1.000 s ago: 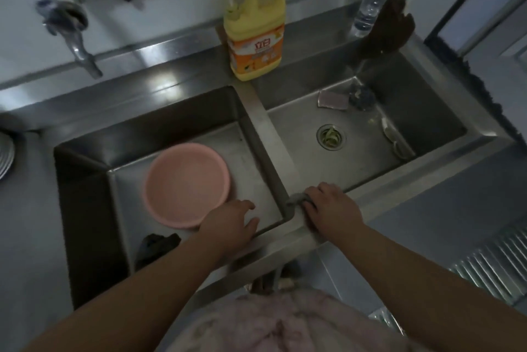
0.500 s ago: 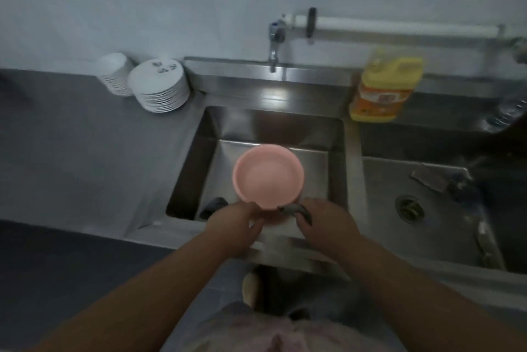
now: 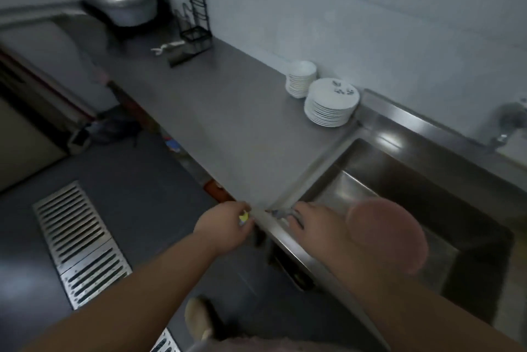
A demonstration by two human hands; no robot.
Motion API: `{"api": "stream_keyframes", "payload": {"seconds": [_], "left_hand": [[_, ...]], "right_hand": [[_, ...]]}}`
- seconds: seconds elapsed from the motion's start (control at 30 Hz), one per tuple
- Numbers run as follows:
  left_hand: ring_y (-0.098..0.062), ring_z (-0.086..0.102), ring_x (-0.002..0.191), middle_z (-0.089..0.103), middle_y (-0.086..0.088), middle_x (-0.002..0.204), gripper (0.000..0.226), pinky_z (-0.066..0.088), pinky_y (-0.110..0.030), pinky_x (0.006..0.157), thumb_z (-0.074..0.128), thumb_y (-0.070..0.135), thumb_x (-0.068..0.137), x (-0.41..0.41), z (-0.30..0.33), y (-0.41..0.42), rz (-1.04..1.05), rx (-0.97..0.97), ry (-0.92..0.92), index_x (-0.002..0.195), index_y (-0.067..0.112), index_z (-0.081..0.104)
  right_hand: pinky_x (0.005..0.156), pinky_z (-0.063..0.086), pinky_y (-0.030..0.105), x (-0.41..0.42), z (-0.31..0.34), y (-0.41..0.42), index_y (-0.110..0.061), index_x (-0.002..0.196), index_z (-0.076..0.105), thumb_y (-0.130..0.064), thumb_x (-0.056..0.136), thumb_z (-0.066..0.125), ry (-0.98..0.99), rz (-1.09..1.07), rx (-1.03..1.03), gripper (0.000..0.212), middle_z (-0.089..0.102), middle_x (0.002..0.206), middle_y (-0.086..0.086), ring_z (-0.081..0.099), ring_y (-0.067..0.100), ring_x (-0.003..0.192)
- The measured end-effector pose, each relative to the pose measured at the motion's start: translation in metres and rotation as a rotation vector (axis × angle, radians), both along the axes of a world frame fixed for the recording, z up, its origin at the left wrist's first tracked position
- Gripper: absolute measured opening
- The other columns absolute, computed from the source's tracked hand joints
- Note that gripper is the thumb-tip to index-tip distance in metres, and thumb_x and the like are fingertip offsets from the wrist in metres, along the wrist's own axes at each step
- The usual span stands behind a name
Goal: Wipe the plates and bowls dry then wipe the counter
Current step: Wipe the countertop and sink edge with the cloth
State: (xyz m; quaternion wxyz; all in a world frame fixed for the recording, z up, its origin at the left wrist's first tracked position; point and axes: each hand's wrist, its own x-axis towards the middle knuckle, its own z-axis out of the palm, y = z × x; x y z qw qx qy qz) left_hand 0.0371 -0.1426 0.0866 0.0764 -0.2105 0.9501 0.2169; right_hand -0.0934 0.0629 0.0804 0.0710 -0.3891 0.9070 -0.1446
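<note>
Grey and matte, the surface (image 3: 228, 129) runs from the upper left of the frame down to the centre, where it meets the steel sink (image 3: 399, 157) at the right. Against the wall at the upper right of the surface stands a stack of white plates (image 3: 330, 105); the top plate carries small dark marks that are too blurred to read. Just behind it, touching or nearly so, is a stack of white bowls (image 3: 301, 77). A pink bowl (image 3: 387, 234) sits in the sink basin at the right of the frame, partly hidden by the right forearm.

At the front corner where surface and sink rim meet, the left hand (image 3: 225, 227) has its fingers curled round something small and yellow (image 3: 243, 217); what it is cannot be made out. The right hand (image 3: 310, 223) rests on the sink's front rim, its fingers gripping a small grey cloth (image 3: 281, 213).

Far along the surface in the upper left stand a black wire rack (image 3: 196, 20) and a lidded metal pot (image 3: 125, 3). A faucet (image 3: 507, 123) shows at the right edge. On the floor at the lower left lies a slotted metal drain grate (image 3: 79, 240). No readable writing shows anywhere.
</note>
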Motion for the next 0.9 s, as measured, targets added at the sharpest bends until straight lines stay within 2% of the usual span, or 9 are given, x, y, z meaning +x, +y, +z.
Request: {"api": "stream_keyframes", "payload": {"seconds": [0.13, 0.27, 0.4, 0.53, 0.63, 0.77, 0.9], "left_hand": [[-0.018, 0.063, 0.111, 0.067, 0.008, 0.119, 0.034, 0.054, -0.036, 0.089, 0.050, 0.055, 0.095, 0.029, 0.002, -0.076, 0.080, -0.013, -0.001, 0.121, 0.035, 0.062], [-0.020, 0.062, 0.115, 0.065, 0.004, 0.125, 0.039, 0.053, -0.035, 0.092, 0.048, 0.055, 0.097, 0.057, -0.003, -0.168, 0.149, -0.023, -0.006, 0.129, 0.035, 0.058], [-0.021, 0.062, 0.117, 0.064, 0.004, 0.129, 0.047, 0.053, -0.037, 0.094, 0.046, 0.059, 0.095, 0.088, -0.005, -0.259, 0.230, -0.045, -0.019, 0.134, 0.034, 0.055], [-0.023, 0.062, 0.118, 0.065, 0.003, 0.128, 0.048, 0.053, -0.038, 0.095, 0.047, 0.059, 0.093, 0.116, 0.006, -0.339, 0.300, -0.081, 0.009, 0.132, 0.033, 0.057], [-0.024, 0.061, 0.118, 0.065, 0.001, 0.128, 0.046, 0.052, -0.037, 0.094, 0.050, 0.056, 0.094, 0.136, 0.013, -0.388, 0.363, -0.095, 0.026, 0.132, 0.031, 0.057], [-0.024, 0.062, 0.117, 0.066, 0.002, 0.126, 0.045, 0.052, -0.034, 0.092, 0.051, 0.055, 0.095, 0.160, 0.017, -0.440, 0.450, -0.100, 0.024, 0.132, 0.030, 0.057], [-0.026, 0.061, 0.118, 0.064, -0.001, 0.129, 0.048, 0.052, -0.036, 0.093, 0.050, 0.054, 0.097, 0.173, 0.015, -0.490, 0.515, -0.100, -0.004, 0.136, 0.028, 0.055]], "right_hand": [[0.064, 0.048, 0.037, 0.006, -0.002, -0.093, -0.023, 0.086, 0.053, -0.054, 0.089, 0.039, 0.023, 0.088, -0.015, 0.035, 0.064, 0.083, 0.001, 0.063, 0.028, 0.082], [0.060, 0.046, 0.036, 0.018, 0.001, -0.195, -0.028, 0.083, 0.047, -0.048, 0.097, 0.049, 0.016, 0.194, 0.006, 0.025, 0.053, 0.076, -0.005, 0.053, 0.019, 0.070], [0.059, 0.043, 0.031, 0.033, 0.001, -0.294, -0.033, 0.084, 0.044, -0.047, 0.100, 0.050, 0.019, 0.248, 0.006, 0.023, 0.047, 0.074, -0.009, 0.050, 0.014, 0.068], [0.058, 0.044, 0.033, 0.053, 0.003, -0.388, -0.029, 0.084, 0.051, -0.044, 0.100, 0.053, 0.020, 0.312, -0.016, 0.021, 0.049, 0.075, -0.008, 0.051, 0.015, 0.069], [0.059, 0.047, 0.035, 0.067, 0.009, -0.448, -0.031, 0.085, 0.048, -0.045, 0.099, 0.052, 0.025, 0.374, -0.001, 0.021, 0.052, 0.078, -0.008, 0.052, 0.015, 0.070], [0.059, 0.043, 0.035, 0.077, 0.014, -0.523, -0.033, 0.082, 0.041, -0.043, 0.100, 0.051, 0.014, 0.465, 0.017, 0.022, 0.052, 0.078, -0.007, 0.051, 0.015, 0.071], [0.068, 0.049, 0.034, 0.079, 0.012, -0.591, -0.032, 0.087, 0.050, -0.046, 0.101, 0.047, 0.029, 0.526, 0.033, 0.020, 0.055, 0.078, -0.010, 0.051, 0.010, 0.069]]}}
